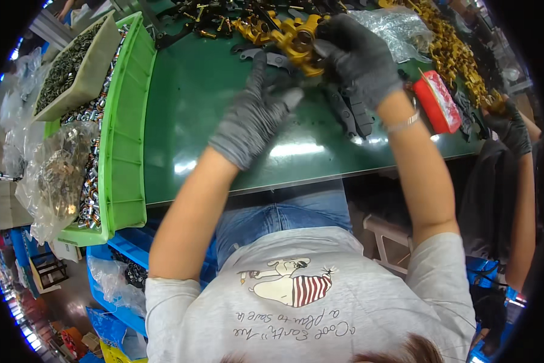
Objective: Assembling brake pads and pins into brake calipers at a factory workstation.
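My right hand, in a dark grey knit glove, grips a gold metal casting with holes and lugs, shaped like a brake caliper, at the far middle of the green table. My left hand, gloved alike, is open just left of and nearer than the casting, index finger and thumb apart, nothing in it. Beyond its fingertips lies a dark flat arm-shaped part. Two dark flat pad-like plates rest on the table below my right hand.
A green crate of small metal sleeves stands at left, with a cream tray of dark rings and a plastic bag on it. Gold castings pile at far right. Near a red box, another person's gloved hand reaches in.
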A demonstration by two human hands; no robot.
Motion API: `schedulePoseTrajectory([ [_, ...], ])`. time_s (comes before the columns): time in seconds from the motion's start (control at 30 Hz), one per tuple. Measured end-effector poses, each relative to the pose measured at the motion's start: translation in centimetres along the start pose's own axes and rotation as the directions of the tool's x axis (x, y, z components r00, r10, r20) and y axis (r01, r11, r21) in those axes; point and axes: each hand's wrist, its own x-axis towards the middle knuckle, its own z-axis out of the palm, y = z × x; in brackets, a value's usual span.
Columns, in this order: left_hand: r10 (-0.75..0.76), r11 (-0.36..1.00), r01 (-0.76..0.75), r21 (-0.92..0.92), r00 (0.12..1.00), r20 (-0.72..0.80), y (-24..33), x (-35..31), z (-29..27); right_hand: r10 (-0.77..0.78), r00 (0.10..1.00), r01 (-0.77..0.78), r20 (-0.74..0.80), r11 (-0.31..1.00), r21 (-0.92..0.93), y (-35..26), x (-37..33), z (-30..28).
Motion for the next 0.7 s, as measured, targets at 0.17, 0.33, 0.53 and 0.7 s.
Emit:
schedulePoseTrajectory([
  [0.17, 0.269, 0.932, -0.332, -0.147, 0.903, -0.336, -2.1, -2.9, 1.9, 0.242, 0.945, -0.328, 0.222, 0.710, 0.622, -4.4, -6.6, -0.8],
  [0.33, -0.030, 0.939, -0.018, -0.344, 0.991, -0.134, -0.9, -5.5, -4.4, 0.313, 0.950, -0.292, 0.014, 0.901, -0.321, 3.4, -8.9, -1.6],
  [0.53, -0.224, 0.956, 0.222, 0.194, 0.975, -0.012, 0.4, -7.3, -6.7, 0.097, 0.994, -0.065, 0.055, 0.905, -0.420, 5.7, -7.8, -1.5],
  [0.7, -0.094, 0.950, 0.132, 0.283, 0.985, -0.144, 0.7, -8.2, -5.7, 0.276, 0.948, -0.284, 0.156, 0.958, 0.032, 3.4, -7.1, -2.9],
])
